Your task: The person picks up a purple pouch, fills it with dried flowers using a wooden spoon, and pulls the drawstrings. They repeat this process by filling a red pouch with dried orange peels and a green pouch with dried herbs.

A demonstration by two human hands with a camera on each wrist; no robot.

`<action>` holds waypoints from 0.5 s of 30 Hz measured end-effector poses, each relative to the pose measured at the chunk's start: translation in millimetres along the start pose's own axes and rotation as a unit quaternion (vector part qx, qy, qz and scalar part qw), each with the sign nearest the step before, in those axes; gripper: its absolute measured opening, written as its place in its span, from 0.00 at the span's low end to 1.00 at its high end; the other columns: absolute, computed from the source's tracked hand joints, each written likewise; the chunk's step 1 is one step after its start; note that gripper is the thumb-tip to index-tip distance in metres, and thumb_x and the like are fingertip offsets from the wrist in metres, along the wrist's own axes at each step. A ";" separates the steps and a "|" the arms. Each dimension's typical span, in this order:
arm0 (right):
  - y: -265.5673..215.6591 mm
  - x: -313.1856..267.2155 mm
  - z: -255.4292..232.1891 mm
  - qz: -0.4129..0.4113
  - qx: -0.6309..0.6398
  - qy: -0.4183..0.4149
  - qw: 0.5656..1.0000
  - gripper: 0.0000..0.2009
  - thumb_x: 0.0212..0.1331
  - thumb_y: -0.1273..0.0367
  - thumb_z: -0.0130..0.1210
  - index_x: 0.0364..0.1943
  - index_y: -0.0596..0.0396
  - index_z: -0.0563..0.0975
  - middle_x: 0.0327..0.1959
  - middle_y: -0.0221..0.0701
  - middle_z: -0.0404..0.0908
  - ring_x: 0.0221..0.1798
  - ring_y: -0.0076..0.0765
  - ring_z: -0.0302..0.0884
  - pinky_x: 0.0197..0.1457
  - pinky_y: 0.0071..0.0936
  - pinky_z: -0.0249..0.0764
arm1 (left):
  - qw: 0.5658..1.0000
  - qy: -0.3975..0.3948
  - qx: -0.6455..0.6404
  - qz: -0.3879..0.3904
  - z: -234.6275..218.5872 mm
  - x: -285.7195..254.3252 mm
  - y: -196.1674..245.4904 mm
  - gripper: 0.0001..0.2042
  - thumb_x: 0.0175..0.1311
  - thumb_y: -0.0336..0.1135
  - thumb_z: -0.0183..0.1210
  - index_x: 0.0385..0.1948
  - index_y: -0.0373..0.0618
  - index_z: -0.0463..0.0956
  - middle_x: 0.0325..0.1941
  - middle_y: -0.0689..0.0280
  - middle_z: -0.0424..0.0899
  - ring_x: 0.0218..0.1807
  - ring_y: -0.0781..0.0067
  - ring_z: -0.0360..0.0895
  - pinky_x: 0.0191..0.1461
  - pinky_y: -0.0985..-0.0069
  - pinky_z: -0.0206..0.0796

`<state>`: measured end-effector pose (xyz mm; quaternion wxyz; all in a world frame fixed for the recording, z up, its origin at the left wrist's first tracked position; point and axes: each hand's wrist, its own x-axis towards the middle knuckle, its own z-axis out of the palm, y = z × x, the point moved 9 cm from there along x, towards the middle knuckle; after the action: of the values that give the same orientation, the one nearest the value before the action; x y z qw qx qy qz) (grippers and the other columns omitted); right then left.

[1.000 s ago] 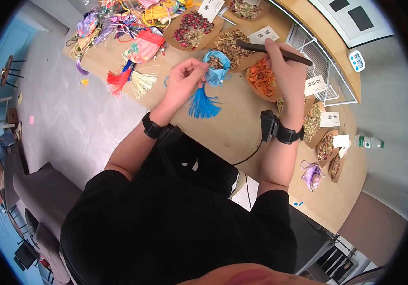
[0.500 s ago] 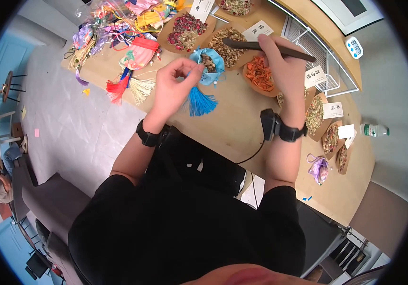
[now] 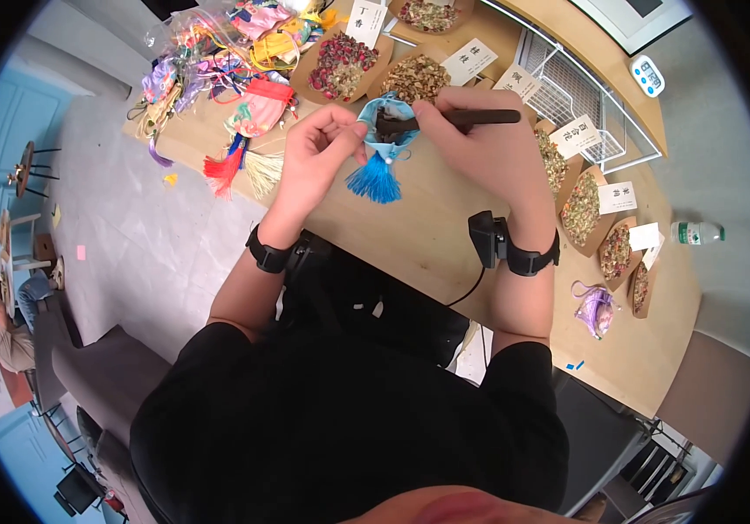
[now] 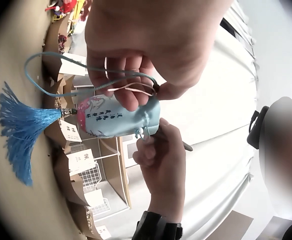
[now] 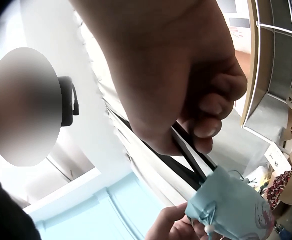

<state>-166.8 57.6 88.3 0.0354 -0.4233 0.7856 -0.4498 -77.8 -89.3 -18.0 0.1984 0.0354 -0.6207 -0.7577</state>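
Note:
In the head view, my left hand (image 3: 316,157) pinches the upper edge of a light-blue drawstring pouch (image 3: 385,147), whose mouth faces up. The left wrist view shows writing and a pink print on the pouch (image 4: 121,117), a loop of blue cord (image 4: 33,82) by the fingers, and a blue tassel (image 4: 28,120) at its bottom end. My right hand (image 3: 493,162) grips dark tongs (image 3: 484,116). In the right wrist view the two arms of the tongs (image 5: 188,155) reach into the pouch mouth, and their tips are hidden inside.
Paper trays of dried flowers and herbs, such as the reddish petals (image 3: 344,65) and brown pieces (image 3: 416,79), line the table's far side with label cards (image 3: 469,61). Colourful pouches (image 3: 261,105) with tassels pile up at left. A purple pouch (image 3: 596,310) lies at right, near a wire rack (image 3: 558,83).
My right hand has moved left from above the tray of orange petals, bringing the tongs into the pouch mouth. My left hand keeps hold of the pouch, shifted slightly left.

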 end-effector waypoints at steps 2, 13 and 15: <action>-1.2 -0.3 -1.9 -0.008 0.007 0.003 1.000 0.13 0.59 0.66 0.62 0.23 0.61 0.77 0.12 0.28 0.68 0.17 0.21 0.60 0.21 0.23 0.55 | 1.000 0.000 0.011 -0.010 -0.1 0.4 -1.3 0.03 0.68 0.27 0.56 0.34 0.39 0.75 0.27 0.68 0.81 0.30 0.82 0.79 0.37 0.84 0.68; 26.0 3.4 -53.1 0.074 -0.017 0.109 0.991 0.15 0.58 0.58 0.62 0.27 0.56 0.83 0.15 0.32 0.76 0.18 0.29 0.70 0.26 0.26 0.67 | 0.994 -0.003 0.078 -0.081 -14.9 24.8 -24.4 0.07 0.68 0.32 0.54 0.29 0.39 0.75 0.24 0.70 0.80 0.29 0.82 0.80 0.34 0.84 0.68; 46.3 5.8 -46.8 0.105 -0.066 0.094 0.988 0.17 0.59 0.55 0.61 0.28 0.56 0.83 0.15 0.33 0.77 0.18 0.31 0.72 0.27 0.27 0.69 | 0.987 -0.038 0.127 -0.090 -12.9 36.7 -21.9 0.08 0.67 0.32 0.54 0.28 0.40 0.76 0.24 0.69 0.81 0.29 0.82 0.81 0.34 0.84 0.68</action>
<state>-220.3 96.2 83.9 -0.0197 -0.2961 0.8535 -0.4283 -113.3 -110.6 -34.7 0.0995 0.0868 -0.7133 -0.6883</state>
